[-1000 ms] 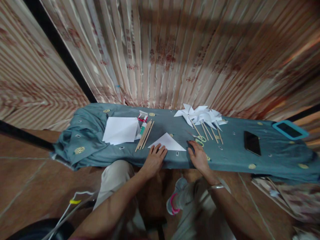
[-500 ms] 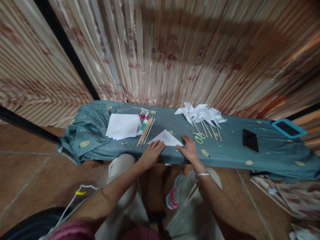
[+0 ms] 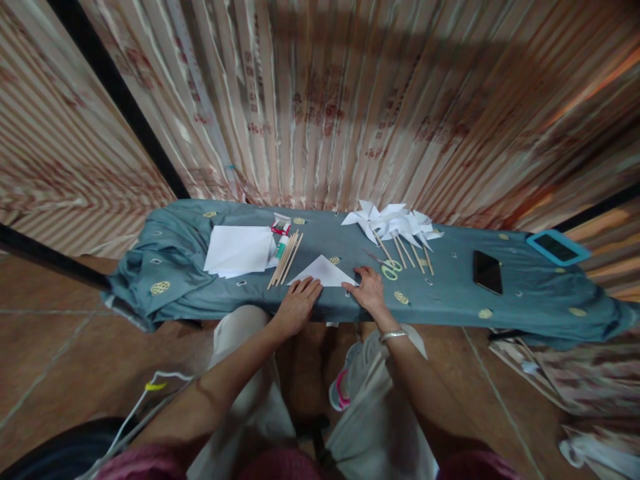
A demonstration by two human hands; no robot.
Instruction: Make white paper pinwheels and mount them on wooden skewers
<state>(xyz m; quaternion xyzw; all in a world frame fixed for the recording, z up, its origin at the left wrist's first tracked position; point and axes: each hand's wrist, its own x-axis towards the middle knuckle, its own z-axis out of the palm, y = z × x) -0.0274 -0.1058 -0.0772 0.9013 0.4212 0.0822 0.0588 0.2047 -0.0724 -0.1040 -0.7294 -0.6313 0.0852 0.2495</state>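
The left hand (image 3: 299, 307) lies open in the head view, its fingers flat on the lower left edge of the folded white paper triangle (image 3: 324, 268). The right hand (image 3: 371, 292) is at the triangle's right corner, also open, the thumb resting on the paper near the tip and the forefinger spread apart from it, just beyond the edge. A silvery bracelet (image 3: 393, 335) circles the right wrist.

The triangle lies near the front edge of the cloth-covered bench (image 3: 450, 305), its long side toward the person and its peak pointing away. A second ago the right hand was clear of the paper, beside the scissors (image 3: 391, 269) and partly covering them; half a second ago it had reached the corner, and it remains there now. The left hand has kept its place on the paper throughout. The scissors, with pale green handles, now show in full to the right of that hand.

To the left of the triangle are thin wooden sticks (image 3: 285, 260), a green and white tube (image 3: 281, 247) just beside them, a small open red box (image 3: 281, 225) and a pile of white sheets (image 3: 237, 249). Beyond the scissors, overlapping white paper pinwheels (image 3: 395, 220) lie with their sticks toward the person. Farther right are a dark phone (image 3: 487, 271) and a blue-framed tablet (image 3: 559, 247).
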